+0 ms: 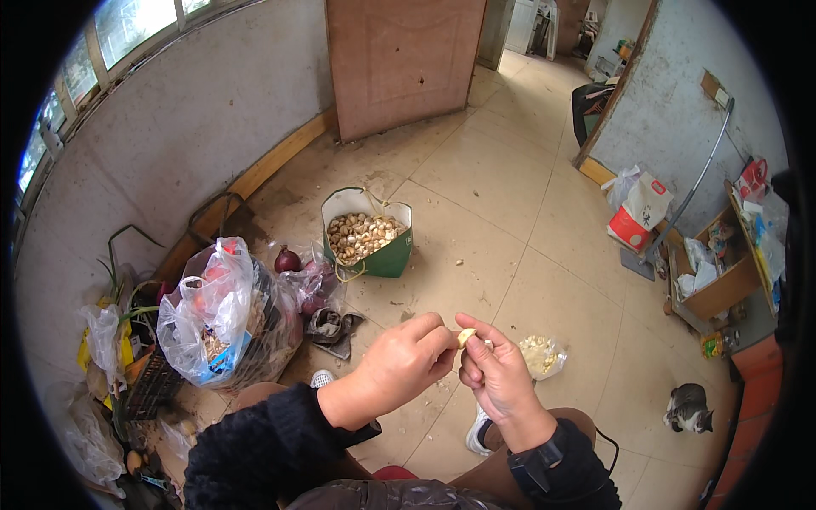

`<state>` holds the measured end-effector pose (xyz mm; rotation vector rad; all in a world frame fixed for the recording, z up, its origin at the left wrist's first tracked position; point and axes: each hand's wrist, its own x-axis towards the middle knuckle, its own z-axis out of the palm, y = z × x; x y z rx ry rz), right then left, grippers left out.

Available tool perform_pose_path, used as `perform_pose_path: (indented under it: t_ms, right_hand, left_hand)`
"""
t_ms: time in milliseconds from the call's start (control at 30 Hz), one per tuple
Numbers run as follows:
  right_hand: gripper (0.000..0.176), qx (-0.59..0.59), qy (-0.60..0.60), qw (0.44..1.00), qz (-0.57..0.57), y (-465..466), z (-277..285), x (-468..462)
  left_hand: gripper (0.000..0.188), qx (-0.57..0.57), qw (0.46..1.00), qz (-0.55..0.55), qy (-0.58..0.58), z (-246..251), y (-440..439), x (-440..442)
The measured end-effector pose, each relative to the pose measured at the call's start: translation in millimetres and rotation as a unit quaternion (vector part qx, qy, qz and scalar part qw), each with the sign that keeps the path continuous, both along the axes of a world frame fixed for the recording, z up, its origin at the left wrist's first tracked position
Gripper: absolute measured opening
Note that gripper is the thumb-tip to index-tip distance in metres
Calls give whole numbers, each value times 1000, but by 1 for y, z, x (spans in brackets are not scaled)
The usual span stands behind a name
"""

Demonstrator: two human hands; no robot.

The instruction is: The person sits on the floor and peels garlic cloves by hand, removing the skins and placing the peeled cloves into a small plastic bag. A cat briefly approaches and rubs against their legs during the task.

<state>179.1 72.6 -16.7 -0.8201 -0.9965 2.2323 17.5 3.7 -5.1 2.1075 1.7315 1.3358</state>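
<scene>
Between the thumb and forefinger of my right hand [500, 370] is a small pale yellow piece [466, 336], perhaps a peeled nut or bean. My left hand [398, 366] pinches at the left side of the same piece, its fingertips close to those of the right. Beyond the hands, a green paper bag [382, 258] with a white lining stands upright on the floor, holding many brown and whitish nuts or beans [363, 237]. Just right of my right hand, a clear plastic bag [548, 359] with pale yellow pieces lies lower down, partly hidden by the hand.
At left stand a large clear plastic bag [220, 319] of mixed rubbish, a bag of red onions [314, 287] and a black crate [153, 386]. A grey and white cat [690, 408] crouches at right. Near the right wall are a mop [692, 191], a red-and-white bag [637, 213] and a wooden cabinet [727, 290].
</scene>
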Motion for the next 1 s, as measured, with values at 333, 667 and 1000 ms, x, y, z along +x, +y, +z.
perform_pose_path:
  t_ms: [333,667,1000]
  right_hand:
    - [32,-32,31,999,16,0,-1,2]
    - [23,13,15,1000,14,0,1,0]
    - [16,-29,12,995,90,-1,-10,1]
  left_hand:
    - [20,19,999,-3,-26,-1,2,-1]
    - [15,-146,978,42,-142,12,-2,-9]
    - [28,-289,948,-24,-132,7,-3,-12]
